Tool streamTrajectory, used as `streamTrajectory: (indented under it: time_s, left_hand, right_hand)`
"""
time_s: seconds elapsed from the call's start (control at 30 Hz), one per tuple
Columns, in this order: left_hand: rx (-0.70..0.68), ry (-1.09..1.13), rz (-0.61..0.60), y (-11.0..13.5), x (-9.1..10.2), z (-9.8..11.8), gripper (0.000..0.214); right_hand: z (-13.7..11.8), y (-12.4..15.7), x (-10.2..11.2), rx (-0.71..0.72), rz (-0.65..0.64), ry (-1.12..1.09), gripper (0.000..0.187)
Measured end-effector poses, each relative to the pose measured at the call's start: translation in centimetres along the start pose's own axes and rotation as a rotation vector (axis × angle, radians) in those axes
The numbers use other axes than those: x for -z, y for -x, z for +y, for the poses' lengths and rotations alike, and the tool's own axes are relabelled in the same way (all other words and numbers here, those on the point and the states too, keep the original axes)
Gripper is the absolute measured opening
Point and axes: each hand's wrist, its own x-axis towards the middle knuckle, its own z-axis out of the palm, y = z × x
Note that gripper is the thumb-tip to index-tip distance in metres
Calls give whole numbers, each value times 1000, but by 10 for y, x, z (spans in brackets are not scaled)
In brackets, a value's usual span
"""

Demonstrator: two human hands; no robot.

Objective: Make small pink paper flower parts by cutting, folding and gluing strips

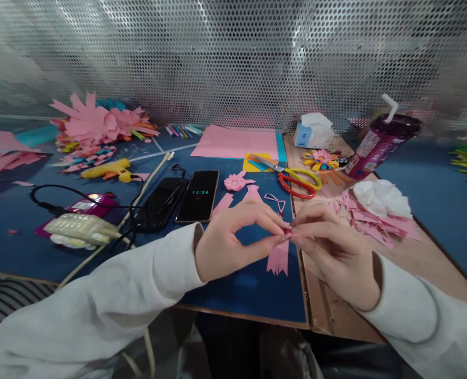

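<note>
My left hand (233, 237) and my right hand (332, 247) meet above the blue table top (253, 284), fingertips pinched together on a small pink fringed paper strip (278, 257) that hangs down between them. Both hands are closed in a pinch on its rolled top end. A small pink paper flower (235, 181) lies just beyond the hands. Scissors (296, 179) with red and yellow handles lie to the right of it.
Two dark phones (199, 196) lie left of the hands, with a yellow glue gun (111, 169) and cables further left. Pink paper scraps (371, 221), a tissue box (312, 131), a purple cup (379, 145) and big paper flowers (99, 123) stand around. A perforated metal screen is behind.
</note>
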Motion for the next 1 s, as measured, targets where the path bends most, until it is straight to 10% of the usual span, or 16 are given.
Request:
streamTrajectory:
  time_s: [0.43, 1.0]
  left_hand:
    - [-273, -116, -104, -2, 5, 17, 7]
    - [-271, -135, -117, -1, 6, 18, 11]
  right_hand:
    - [-17, 0, 8, 246, -54, 89, 22]
    - [-18, 2, 8, 227, -64, 94, 23]
